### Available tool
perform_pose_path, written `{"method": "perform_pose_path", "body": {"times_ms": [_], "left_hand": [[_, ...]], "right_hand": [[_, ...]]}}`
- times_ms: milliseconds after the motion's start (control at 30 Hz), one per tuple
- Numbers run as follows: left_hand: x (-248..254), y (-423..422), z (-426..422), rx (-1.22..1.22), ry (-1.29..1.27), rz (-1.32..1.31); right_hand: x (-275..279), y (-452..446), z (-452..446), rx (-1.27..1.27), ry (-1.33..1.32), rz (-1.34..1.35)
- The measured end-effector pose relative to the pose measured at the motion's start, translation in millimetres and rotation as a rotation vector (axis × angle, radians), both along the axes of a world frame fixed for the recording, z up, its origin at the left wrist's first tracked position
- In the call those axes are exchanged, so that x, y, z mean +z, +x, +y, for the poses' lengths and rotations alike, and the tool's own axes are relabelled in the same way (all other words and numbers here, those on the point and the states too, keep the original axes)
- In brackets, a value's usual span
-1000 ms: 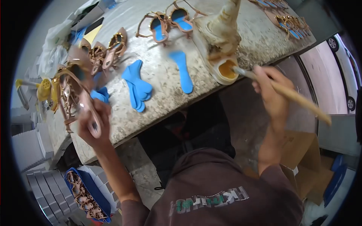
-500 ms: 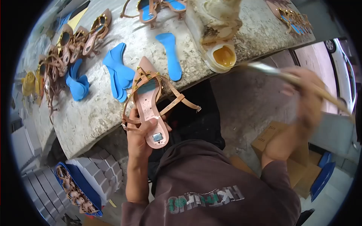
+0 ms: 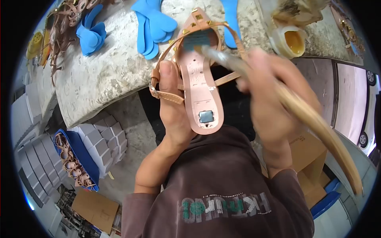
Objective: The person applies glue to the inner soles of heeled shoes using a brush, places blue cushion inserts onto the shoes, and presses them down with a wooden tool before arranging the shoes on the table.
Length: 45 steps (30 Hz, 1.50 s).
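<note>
Step, my judgement: brushing inside the front of the studded sandal (image 3: 201, 93), upper centre of frame | left hand (image 3: 175, 115) — gripping its side; right hand (image 3: 279, 95), blurred, closed round the wooden-handled brush (image 3: 317, 119) | next move, I reckon, calls for bristles (image 3: 198, 48) clear of the ankle strap (image 3: 170, 96) — pot of amber liquid (image 3: 294, 42), upper right

Insole piles (image 3: 154, 25) on the table (image 3: 115, 71), left of the sandal (image 3: 200, 91), with the pot (image 3: 279, 44) to its right.
</note>
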State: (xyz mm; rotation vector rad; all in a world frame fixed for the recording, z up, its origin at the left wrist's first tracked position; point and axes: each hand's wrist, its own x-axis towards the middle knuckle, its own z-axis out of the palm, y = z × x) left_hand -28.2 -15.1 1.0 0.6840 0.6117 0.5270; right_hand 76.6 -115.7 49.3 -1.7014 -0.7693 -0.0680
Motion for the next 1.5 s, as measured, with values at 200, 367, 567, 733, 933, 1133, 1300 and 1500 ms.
{"method": "perform_pose_path", "body": {"times_ms": [200,367,567,733,933,1133,1300,1500], "left_hand": [[13.6,-4.5,2.2,-0.090,-0.009,0.112],[-5.0,-13.3,10.9,-0.211,0.026,0.096],[-6.3,-13.2,19.5,-0.161,0.113,0.119],[-5.2,-16.2,28.9,-0.234,0.179,0.176],[-6.1,-17.6,36.8,-0.283,0.237,0.181],[-9.0,-17.2,49.2,-0.162,-0.293,-0.126],[-62.5,-2.1,72.7,-0.551,0.045,-0.977],[-2.8,-15.0,49.9,-0.223,0.021,0.070]], "right_hand": [[-42.1,5.1,30.7,-0.047,0.020,0.067],[-31.3,8.2,29.6,0.031,-0.006,0.162],[-10.7,-0.7,36.1,-0.081,-0.109,0.405],[-15.9,10.3,31.2,0.014,-0.092,0.357],[8.6,-3.4,17.5,0.070,-0.097,0.367],[18.9,-24.3,-3.8,0.101,-0.175,0.301],[19.6,-21.7,-18.2,0.461,-0.069,0.172],[19.1,-0.4,-16.7,0.532,-0.182,0.000]]}}
